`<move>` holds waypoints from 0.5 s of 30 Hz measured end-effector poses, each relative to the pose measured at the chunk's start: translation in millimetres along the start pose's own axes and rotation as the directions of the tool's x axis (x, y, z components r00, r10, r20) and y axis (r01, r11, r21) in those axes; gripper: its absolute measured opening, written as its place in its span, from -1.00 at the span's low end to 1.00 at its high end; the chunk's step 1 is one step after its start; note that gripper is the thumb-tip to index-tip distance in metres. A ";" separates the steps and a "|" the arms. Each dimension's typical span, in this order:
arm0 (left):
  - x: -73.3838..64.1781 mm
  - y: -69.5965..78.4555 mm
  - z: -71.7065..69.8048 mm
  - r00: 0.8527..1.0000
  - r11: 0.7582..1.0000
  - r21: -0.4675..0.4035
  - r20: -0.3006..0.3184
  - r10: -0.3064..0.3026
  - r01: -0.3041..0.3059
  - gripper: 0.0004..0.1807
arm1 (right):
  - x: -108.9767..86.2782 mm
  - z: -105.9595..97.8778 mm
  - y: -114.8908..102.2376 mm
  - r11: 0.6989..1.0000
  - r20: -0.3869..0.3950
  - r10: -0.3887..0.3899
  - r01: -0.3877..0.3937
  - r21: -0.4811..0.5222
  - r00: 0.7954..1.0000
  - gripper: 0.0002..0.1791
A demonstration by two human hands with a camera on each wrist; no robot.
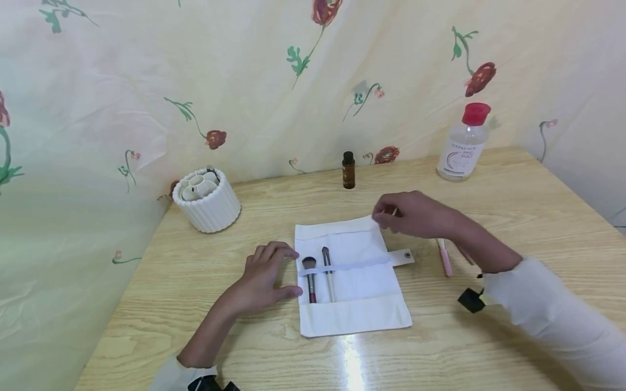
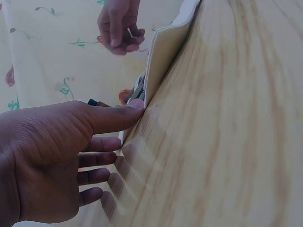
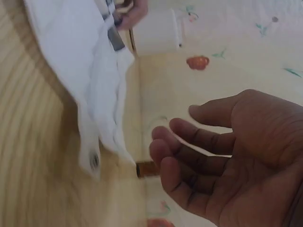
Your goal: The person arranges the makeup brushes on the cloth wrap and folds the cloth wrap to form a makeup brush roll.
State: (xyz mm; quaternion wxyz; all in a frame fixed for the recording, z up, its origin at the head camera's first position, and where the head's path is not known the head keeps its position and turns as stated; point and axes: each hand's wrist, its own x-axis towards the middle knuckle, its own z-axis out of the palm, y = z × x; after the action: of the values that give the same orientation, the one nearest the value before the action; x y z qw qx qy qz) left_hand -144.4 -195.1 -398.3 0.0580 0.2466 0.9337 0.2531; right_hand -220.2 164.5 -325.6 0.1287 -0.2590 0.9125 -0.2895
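Observation:
A white fabric brush roll (image 1: pixel 357 288) lies unfolded on the table, its snap tab (image 1: pixel 402 257) sticking out to the right. Under its elastic band sit a fluffy makeup brush (image 1: pixel 312 288) with a dark red handle end and a slimmer makeup brush (image 1: pixel 329 277). My left hand (image 1: pixel 268 277) rests at the roll's left edge, thumb and fingers spread along it. Over the upper right corner hovers my right hand (image 1: pixel 408 214), fingers loosely bent; in the right wrist view nothing lies within this hand (image 3: pixel 213 156).
A pink-handled brush (image 1: pixel 445 258) and another thin handle (image 1: pixel 465 254) lie partly under the right forearm. At the back stand a white ribbed holder (image 1: pixel 210 203), a small brown bottle (image 1: pixel 349 172) and a clear bottle with a red cap (image 1: pixel 462 149). A flowered cloth hangs behind.

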 end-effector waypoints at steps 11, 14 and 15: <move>-0.5 -1.4 -0.5 1.000 1.000 0.010 0.010 -0.005 0.005 -0.24 | -31.9 -25.6 33.3 0.932 0.003 0.221 -0.210 -0.296 0.975 -0.74; 0.2 -1.1 -0.6 1.000 1.000 0.014 0.006 0.004 -0.004 -0.23 | -36.5 -25.7 40.0 0.919 0.044 0.263 -0.237 -0.317 0.964 -0.76; 0.4 -0.9 -0.7 1.000 1.000 0.015 0.004 0.007 -0.007 -0.23 | -37.6 -25.4 41.7 0.917 0.059 0.273 -0.241 -0.318 0.960 -0.76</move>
State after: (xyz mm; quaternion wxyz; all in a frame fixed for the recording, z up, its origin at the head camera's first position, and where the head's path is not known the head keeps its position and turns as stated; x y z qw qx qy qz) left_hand -145.3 -195.9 -398.1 0.0571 0.2506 0.9346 0.2458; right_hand -215.2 225.9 -327.0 0.1701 -0.1679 0.9647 -0.1109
